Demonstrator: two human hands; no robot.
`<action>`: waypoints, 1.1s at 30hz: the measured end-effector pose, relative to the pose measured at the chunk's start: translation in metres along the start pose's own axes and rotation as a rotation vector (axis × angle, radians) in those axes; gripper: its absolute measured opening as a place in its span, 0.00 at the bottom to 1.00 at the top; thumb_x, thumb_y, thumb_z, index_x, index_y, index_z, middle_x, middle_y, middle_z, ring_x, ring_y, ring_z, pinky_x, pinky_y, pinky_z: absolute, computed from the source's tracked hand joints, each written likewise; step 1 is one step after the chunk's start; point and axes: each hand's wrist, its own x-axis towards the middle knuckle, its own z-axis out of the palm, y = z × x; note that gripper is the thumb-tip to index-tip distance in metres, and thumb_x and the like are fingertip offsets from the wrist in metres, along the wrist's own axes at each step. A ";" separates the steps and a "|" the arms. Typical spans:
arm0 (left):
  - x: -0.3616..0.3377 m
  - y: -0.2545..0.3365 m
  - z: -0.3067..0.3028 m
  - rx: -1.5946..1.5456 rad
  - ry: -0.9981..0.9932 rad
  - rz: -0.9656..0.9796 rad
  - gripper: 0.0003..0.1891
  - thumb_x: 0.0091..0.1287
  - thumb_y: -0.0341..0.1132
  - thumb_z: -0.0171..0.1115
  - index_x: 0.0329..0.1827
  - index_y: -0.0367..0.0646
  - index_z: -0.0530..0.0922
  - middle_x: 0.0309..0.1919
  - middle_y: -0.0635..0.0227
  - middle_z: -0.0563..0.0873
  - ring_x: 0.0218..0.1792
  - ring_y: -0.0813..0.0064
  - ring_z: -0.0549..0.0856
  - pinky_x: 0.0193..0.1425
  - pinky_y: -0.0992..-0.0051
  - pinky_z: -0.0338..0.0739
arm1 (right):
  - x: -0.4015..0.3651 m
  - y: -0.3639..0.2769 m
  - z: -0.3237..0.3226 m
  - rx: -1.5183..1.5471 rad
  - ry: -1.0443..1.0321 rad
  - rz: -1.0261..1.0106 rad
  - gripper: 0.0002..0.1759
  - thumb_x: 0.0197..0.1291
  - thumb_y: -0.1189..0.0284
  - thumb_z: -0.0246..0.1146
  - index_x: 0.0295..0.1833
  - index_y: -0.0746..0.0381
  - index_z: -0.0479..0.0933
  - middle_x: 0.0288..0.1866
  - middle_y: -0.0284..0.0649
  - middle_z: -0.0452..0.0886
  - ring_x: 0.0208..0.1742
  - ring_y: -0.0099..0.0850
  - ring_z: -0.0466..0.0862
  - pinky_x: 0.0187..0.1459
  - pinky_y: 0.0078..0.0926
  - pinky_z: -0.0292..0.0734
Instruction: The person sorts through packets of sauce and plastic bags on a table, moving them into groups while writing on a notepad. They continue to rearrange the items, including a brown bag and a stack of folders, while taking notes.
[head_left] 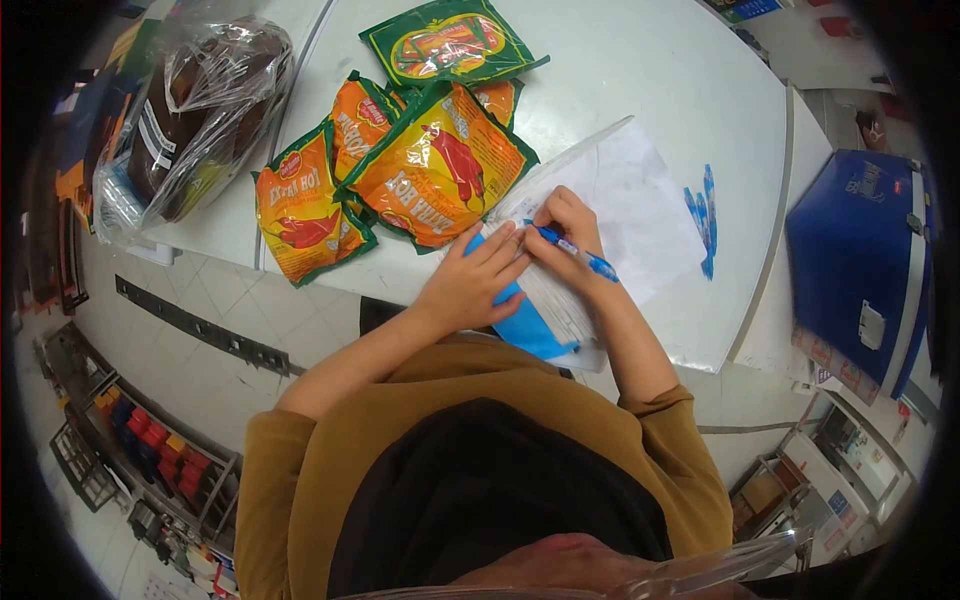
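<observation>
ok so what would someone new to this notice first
The orange and green "Extra Hot" packets jump out, heaped on the table beyond the hands and toward the left. Next is the big blue case at the far right. Nearer the middle, the right hand holds a blue patterned pen over papers.

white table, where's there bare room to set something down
The widest bare patch of table lies between the green packet, white papers and loose blue pens. A narrower strip separates the plastic-wrapped bundle from the orange packets. It is crowded among the packets and around the left hand and right hand.
</observation>
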 end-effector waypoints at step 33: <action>-0.010 -0.004 0.012 -0.023 0.090 0.049 0.31 0.64 0.50 0.61 0.69 0.49 0.71 0.67 0.57 0.74 0.72 0.61 0.68 0.73 0.52 0.59 | -0.064 -0.094 -0.049 -0.201 0.661 -0.474 0.11 0.65 0.73 0.53 0.28 0.61 0.72 0.21 0.36 0.71 0.21 0.25 0.68 0.29 0.28 0.69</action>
